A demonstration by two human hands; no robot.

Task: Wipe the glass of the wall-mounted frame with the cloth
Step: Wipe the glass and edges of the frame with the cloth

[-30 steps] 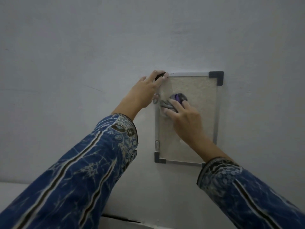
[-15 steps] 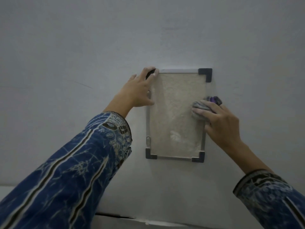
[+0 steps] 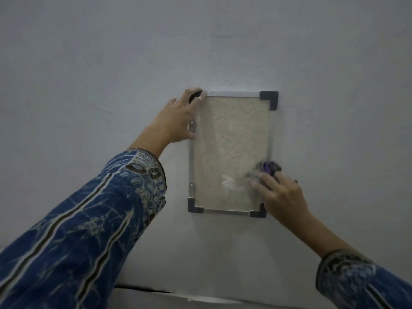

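A small upright frame [image 3: 271, 121] with silver rails and dark corner pieces hangs on the pale wall; its glass [image 3: 231, 139] shows a beige textured sheet behind it. My left hand [image 3: 176, 121] grips the frame's top left corner and left rail, fingers over the dark corner piece. My right hand [image 3: 278, 195] presses a bunched grey and purple cloth [image 3: 266, 168] against the glass near the lower right edge. The cloth is blurred. A pale smudge [image 3: 228, 181] shows low on the glass.
The plain pale wall [image 3: 111, 63] surrounds the frame. A dark crack or seam [image 3: 145, 289] runs along the bottom where the wall meets a ledge. Blue patterned sleeves cover both forearms.
My right hand swept the cloth from the upper middle of the glass to the right edge, then down to the lower right. My left hand kept its hold on the top left corner.
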